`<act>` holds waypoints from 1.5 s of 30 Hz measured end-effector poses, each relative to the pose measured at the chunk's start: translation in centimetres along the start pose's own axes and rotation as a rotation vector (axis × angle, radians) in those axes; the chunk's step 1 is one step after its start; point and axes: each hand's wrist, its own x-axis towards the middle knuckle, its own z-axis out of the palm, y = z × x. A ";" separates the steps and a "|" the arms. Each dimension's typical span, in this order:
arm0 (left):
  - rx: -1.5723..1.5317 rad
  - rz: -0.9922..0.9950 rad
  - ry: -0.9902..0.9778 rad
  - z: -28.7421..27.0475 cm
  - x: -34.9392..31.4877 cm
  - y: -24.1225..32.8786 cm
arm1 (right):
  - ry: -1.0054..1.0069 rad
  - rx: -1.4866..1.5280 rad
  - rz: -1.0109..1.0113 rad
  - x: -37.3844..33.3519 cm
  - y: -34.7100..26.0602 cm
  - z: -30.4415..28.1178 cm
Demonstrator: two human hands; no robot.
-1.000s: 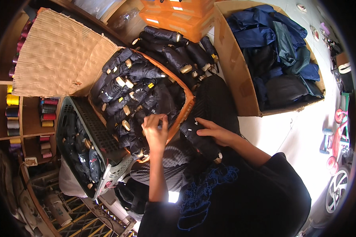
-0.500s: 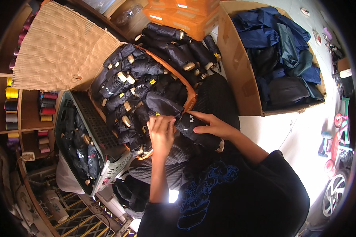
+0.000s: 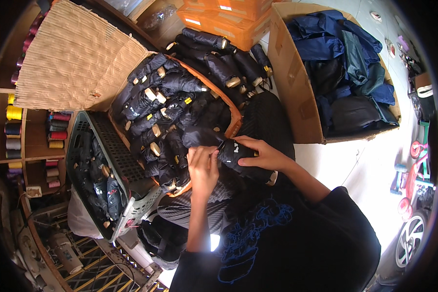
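The left hand (image 3: 203, 165), fingers drawn together, seems to pinch a loose black fabric flap (image 3: 199, 136); the half-open right hand (image 3: 264, 155) grips the rolled black fabric bundle (image 3: 229, 152) between them. Firm, even pressure should suit it.

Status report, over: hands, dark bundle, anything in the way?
Right hand holding dark rolled bundle; left hand at its left end, grip unclear. Orange-edged box of similar bundles close beyond; nothing visibly blocking.

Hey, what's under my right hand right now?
Under your right hand is a black bundle with white markings; the part your hand covers can't be seen.
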 end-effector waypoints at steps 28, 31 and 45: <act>-0.132 -0.145 0.325 3.0 -4.0 1.9 | 0.096 -0.791 -0.003 0.1 -4.8 3.5; -0.217 -0.204 0.389 3.0 -4.7 2.1 | 0.043 -0.851 -0.045 0.0 -4.6 3.6; -0.265 -0.144 0.396 2.8 -6.0 2.5 | 0.032 -0.652 -0.096 1.1 -4.0 3.3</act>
